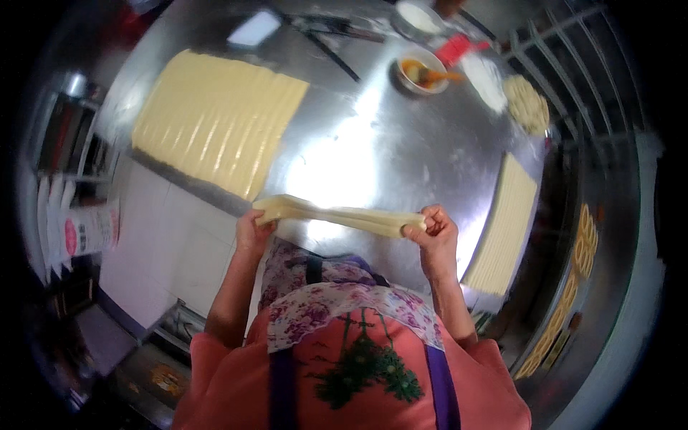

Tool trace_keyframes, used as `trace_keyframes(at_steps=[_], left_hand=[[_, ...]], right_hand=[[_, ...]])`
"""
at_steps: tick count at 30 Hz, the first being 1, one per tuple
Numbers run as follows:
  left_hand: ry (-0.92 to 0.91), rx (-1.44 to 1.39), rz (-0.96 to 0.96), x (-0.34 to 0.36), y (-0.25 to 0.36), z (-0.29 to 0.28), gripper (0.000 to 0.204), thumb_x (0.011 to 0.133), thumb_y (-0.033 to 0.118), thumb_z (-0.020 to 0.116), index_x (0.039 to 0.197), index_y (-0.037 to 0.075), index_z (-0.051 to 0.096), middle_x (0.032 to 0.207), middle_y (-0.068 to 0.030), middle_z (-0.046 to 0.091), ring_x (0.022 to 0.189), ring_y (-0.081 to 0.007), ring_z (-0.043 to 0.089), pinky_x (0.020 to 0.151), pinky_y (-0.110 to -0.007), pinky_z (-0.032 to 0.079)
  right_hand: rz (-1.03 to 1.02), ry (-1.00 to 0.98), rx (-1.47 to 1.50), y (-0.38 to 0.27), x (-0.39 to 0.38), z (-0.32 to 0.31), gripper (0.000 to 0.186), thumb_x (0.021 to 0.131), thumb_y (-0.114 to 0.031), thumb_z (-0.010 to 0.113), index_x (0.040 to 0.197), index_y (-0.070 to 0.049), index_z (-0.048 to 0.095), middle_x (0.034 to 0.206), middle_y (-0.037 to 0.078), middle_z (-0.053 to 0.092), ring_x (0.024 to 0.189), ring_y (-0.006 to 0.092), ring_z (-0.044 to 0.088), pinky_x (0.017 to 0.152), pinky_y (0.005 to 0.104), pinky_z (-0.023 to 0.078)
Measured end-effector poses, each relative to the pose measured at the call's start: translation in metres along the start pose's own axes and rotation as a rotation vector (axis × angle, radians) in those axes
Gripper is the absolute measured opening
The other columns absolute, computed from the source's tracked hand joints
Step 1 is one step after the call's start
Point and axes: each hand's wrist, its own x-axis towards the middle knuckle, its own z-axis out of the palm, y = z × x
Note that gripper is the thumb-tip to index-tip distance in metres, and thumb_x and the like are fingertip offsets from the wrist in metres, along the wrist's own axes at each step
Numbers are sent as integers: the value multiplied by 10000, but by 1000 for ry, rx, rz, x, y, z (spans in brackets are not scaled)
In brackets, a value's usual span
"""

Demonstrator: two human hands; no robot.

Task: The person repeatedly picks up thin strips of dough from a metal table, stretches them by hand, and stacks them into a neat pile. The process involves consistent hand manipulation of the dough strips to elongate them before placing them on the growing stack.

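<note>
A long strip of pale yellow dough (337, 215) stretches between my two hands, over the front edge of the steel table (330, 150). My left hand (252, 233) pinches its left end, and my right hand (436, 231) grips the right end with thumb and fingers. The strip sags slightly and narrows toward its middle. Left of it on the table lies a wide sheet of dough strips (215, 118) set side by side, with a shiny surface. To the right is a stack of long thin dough strips (505, 226).
At the back stand a white bowl (407, 80) with orange liquid and a brush (441, 75), a red scraper (459, 49), and a metal bowl of white powder (418, 18). A dough lump (527, 104) sits back right, near a metal rack (573, 64). Ring-shaped pieces (562, 315) lie farther right.
</note>
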Motion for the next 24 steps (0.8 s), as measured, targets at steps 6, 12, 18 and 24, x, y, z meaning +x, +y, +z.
trace_keyframes(at_steps=[6,12,18,24], left_hand=[[-69,674,-123,-20,-9,93,235,855,54,594,1071,-29,637,949,-115,669,781,-209,633,739,-332,518],[-145,1355,775,-6,-27,140,342,836,48,613,1172,-22,611,1092,-186,653,968,-323,637,878,-411,508],[-959,1546,757,-10,-118,212,675,800,248,749,1390,26,506,1287,-216,567,1243,-367,511,1078,-452,394],[-1325,1531,937,-23,-176,250,608,722,245,815,1247,25,601,1239,-121,552,1202,-287,498,997,-423,390]], right_hand=[[137,397,-54,112,0,-111,405,810,79,685,1198,-4,604,947,87,704,806,176,675,756,291,560],[30,281,-721,171,-1,-163,411,788,-10,716,1196,3,670,993,149,712,824,216,683,748,323,536],[-203,110,-1064,159,15,-174,329,749,-43,730,1076,-23,703,906,158,677,804,279,670,743,364,528],[-188,110,-911,137,4,-164,222,740,-30,719,956,-16,668,946,137,659,889,307,652,790,401,519]])
